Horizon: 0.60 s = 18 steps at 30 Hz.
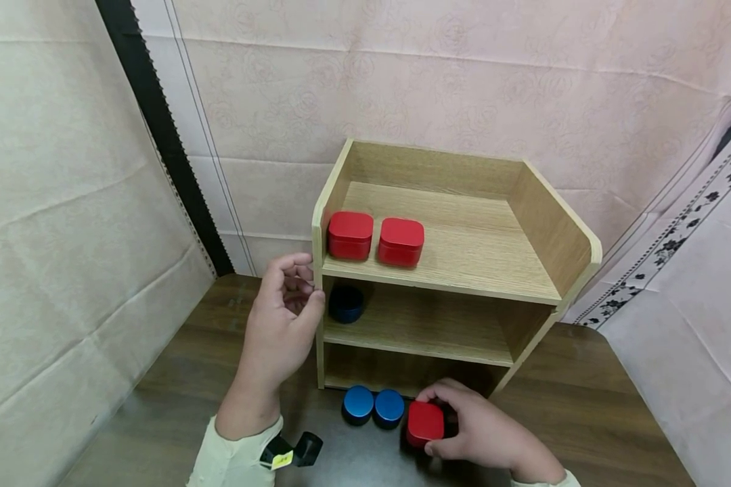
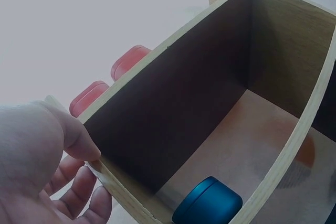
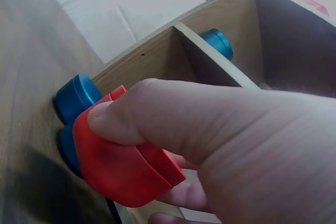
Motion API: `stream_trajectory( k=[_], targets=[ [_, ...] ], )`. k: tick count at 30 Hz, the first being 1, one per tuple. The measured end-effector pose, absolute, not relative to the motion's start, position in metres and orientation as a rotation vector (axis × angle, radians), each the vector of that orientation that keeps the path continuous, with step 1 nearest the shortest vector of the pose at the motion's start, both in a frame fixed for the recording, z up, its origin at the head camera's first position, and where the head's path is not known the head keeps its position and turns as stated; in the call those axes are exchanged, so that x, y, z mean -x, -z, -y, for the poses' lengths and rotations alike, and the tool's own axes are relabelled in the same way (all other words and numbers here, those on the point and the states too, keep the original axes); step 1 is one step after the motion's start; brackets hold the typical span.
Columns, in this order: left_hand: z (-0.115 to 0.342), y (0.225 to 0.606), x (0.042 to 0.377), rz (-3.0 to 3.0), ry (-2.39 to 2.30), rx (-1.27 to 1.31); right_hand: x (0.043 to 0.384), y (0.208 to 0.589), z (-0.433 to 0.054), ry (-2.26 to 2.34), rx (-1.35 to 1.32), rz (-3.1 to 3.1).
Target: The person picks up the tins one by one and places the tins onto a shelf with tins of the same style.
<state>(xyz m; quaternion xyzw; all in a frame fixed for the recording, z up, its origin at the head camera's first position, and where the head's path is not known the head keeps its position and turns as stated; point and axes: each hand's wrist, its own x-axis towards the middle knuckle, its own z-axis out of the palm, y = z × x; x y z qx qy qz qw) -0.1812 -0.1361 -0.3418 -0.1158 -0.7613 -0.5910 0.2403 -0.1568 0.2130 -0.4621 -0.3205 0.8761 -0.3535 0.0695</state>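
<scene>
Pale cloth (image 1: 438,95) behind brown table (image 1: 597,406)

My head view is bright and fairly crisp, though the lower bays of the shelf unit (image 1: 463,237) sink into shadow. From the left wrist, I get haze bleaching the backdrop (image 2: 79,24) nearly white, and the unit's right edge bows. My right wrist feed looks soft, a dark shadow spreading over the table (image 3: 26,77).

Red boxes (image 1: 426,422) look smooth and matt, blue tins (image 1: 359,402) metallic, the shelf (image 1: 481,237) wood-grained, the backdrop (image 1: 463,95) creased cloth.
</scene>
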Motion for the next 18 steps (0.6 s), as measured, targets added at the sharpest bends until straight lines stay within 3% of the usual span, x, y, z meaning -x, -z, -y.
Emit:
stream_trajectory(
  k=[18],
  targets=[
    [0.137, 0.339, 0.18, 2.103, 1.616, 0.295, 0.152, 0.437, -0.214, 1.132, 0.865, -2.578]
  ],
)
